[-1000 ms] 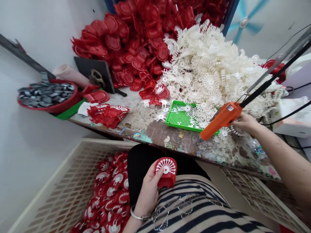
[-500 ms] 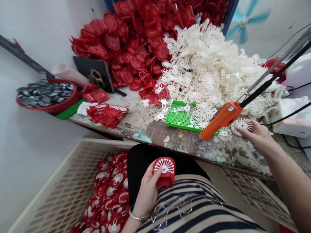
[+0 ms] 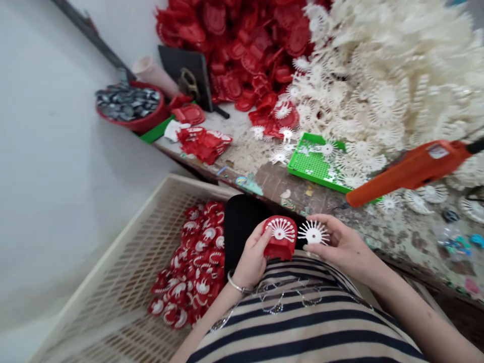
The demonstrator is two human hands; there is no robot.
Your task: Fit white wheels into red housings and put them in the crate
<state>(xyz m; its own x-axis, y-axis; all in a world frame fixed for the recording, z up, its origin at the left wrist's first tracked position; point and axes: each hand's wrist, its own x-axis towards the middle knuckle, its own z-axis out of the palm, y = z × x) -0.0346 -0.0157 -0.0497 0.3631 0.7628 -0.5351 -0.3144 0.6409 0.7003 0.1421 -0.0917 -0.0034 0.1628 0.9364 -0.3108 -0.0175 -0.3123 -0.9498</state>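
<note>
Facing a worn bench (image 3: 260,169), pale wall (image 3: 41,131), one perforated green tray (image 3: 308,165), one orange tool (image 3: 408,171), one red piece (image 3: 280,249) clamped in your left hand (image 3: 253,257) above your lap (image 3: 237,222), one white spoked piece (image 3: 313,233) pinched in your right hand (image 3: 342,247) beside it

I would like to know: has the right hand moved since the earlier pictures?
Yes. Against the green tray, the right hand has moved left and toward the striped shirt, now beside the red piece.

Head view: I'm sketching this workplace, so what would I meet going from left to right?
Round red plastic basin, red-and-white plastic clump, held arched red plastic part, held white spoked plastic piece, long orange tool.
</note>
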